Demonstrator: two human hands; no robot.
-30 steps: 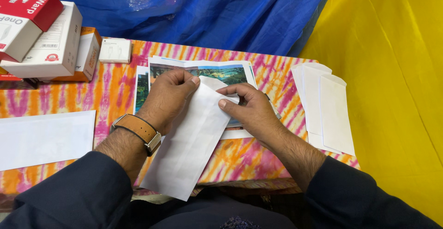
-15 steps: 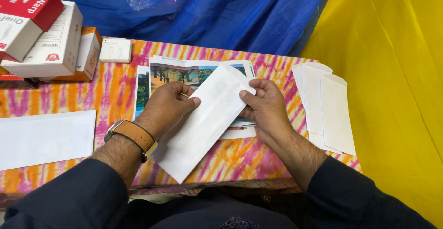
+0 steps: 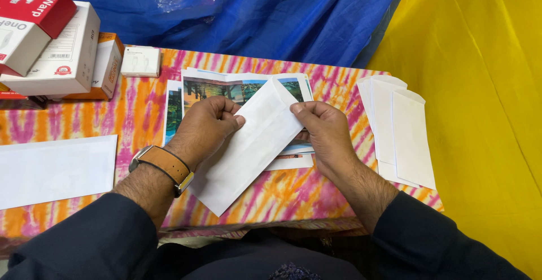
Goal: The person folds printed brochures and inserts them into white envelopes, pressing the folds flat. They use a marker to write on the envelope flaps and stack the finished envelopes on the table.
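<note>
A long white envelope (image 3: 248, 147) is held tilted above the table between both hands, its upper end pointing to the far right. My left hand (image 3: 204, 127) grips its left edge, thumb on top; a watch with a tan strap sits on that wrist. My right hand (image 3: 324, 133) pinches the right edge near the upper end. Under the envelope lies a stack of printed landscape photos (image 3: 226, 88) on the pink and orange patterned tablecloth (image 3: 141, 116).
A pile of white envelopes (image 3: 398, 127) lies at the right. One white envelope (image 3: 53, 170) lies flat at the left. Red, white and orange boxes (image 3: 51, 48) stand at the far left, with a small white box (image 3: 140, 61) beside them. Blue and yellow cloth hangs behind.
Both hands lifted and turned the envelope, its upper end rising toward the far right. My right hand shifted from the flap area to the right edge.
</note>
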